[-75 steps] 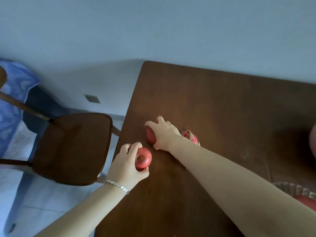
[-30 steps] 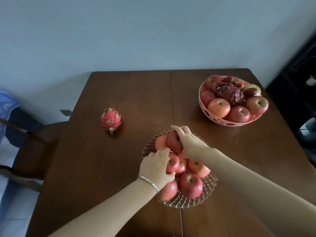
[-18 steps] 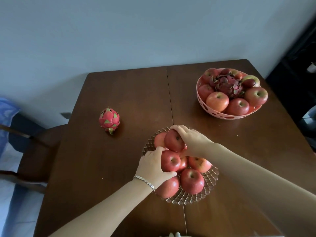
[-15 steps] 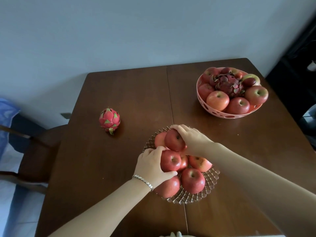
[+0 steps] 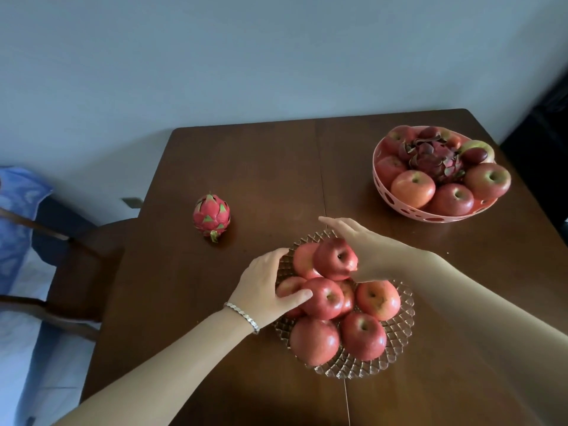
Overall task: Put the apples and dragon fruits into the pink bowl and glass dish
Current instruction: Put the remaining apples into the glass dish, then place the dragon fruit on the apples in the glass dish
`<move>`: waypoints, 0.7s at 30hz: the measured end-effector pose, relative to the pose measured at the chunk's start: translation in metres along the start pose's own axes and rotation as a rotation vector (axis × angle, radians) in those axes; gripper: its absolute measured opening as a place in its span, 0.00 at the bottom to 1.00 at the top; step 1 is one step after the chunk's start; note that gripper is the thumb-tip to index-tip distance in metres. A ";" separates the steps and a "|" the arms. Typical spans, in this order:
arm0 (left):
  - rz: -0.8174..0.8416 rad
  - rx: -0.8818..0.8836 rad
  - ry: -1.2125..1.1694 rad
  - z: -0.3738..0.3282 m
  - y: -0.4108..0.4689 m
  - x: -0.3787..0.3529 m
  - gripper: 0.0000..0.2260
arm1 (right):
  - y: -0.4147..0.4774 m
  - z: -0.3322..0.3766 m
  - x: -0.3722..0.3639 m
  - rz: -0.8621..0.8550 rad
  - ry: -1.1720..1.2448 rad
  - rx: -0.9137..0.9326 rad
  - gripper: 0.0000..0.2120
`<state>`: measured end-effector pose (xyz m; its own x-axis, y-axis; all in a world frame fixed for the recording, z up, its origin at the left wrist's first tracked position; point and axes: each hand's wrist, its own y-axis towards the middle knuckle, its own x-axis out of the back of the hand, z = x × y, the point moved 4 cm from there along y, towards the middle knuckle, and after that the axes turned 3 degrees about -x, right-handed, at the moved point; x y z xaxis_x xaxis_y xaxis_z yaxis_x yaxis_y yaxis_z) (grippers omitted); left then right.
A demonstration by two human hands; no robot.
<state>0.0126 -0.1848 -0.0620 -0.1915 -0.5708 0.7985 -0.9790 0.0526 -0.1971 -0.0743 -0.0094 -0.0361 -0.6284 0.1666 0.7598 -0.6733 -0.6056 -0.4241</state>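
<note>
Both hands now open, off the piled apples (image 5: 335, 259).

Home dining room: wooden table (image 5: 246, 167), chair (image 5: 83, 265).

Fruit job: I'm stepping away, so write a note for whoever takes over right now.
Left hand: open, thumb resting on an apple in the glass dish, gripping nothing.
Right hand: open, beside the top apple of the pile.
Done: dish piled with apples; pink bowl holds apples and a dragon fruit.
Left: one dragon fruit stands alone on the table, left of the dish; put it in a container.
</note>
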 end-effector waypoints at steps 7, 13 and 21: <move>-0.414 0.442 -0.018 0.082 0.062 0.057 0.40 | 0.016 0.022 0.017 -0.196 0.118 0.071 0.29; -0.289 0.832 -0.170 0.147 0.116 0.067 0.43 | 0.032 0.023 0.010 -0.280 0.199 0.042 0.21; -0.396 0.834 -0.506 0.156 0.106 0.068 0.35 | 0.032 0.024 0.015 -0.415 0.294 0.004 0.16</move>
<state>-0.0932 -0.3459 -0.1173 0.3714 -0.7097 0.5987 -0.5699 -0.6833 -0.4564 -0.0961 -0.0448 -0.0261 -0.3919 0.6056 0.6925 -0.8882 -0.4451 -0.1134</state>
